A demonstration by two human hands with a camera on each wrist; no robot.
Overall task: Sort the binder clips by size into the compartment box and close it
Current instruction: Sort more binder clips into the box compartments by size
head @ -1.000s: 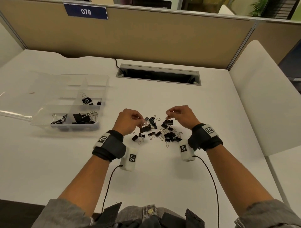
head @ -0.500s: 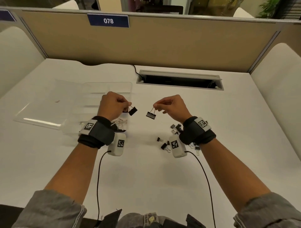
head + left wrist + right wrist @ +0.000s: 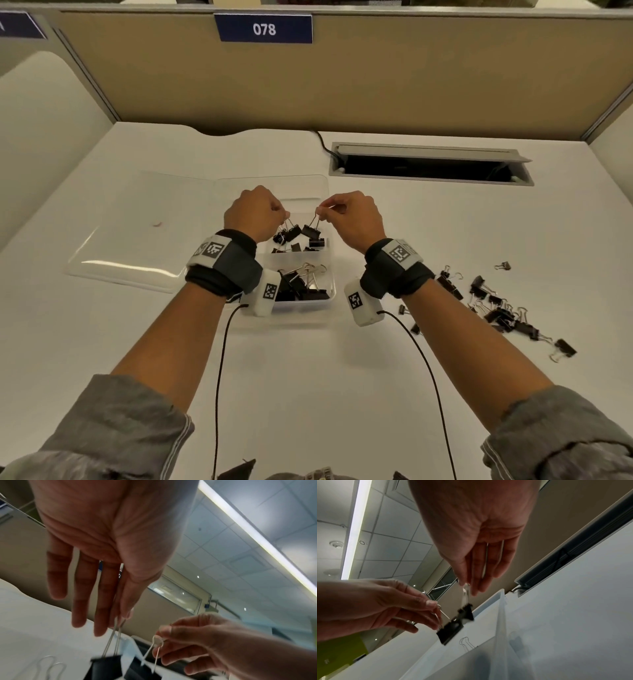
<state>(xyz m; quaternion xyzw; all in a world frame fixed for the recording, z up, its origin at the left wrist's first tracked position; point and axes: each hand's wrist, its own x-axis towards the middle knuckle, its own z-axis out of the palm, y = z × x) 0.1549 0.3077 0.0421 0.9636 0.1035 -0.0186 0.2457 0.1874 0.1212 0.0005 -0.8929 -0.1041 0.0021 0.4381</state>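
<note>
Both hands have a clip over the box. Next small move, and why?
Probably let go of both. The left hand and right hand each pinch a clip by its wire handles, hanging over the box's middle compartment, where similar clips already lie. More clips wait on the desk.

Both forearms reach forward from the lower corners to mid-frame, sleeves pushed up, banded wrists near each other. Left hand (image 3: 255, 214) and right hand (image 3: 351, 216) face knuckles-up, each thumb and forefinger pinching; remaining fingers hang loosely extended.

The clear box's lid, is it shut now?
No, the lid lies flat, open, left of the box, while both hands dangle clips over it.
</note>
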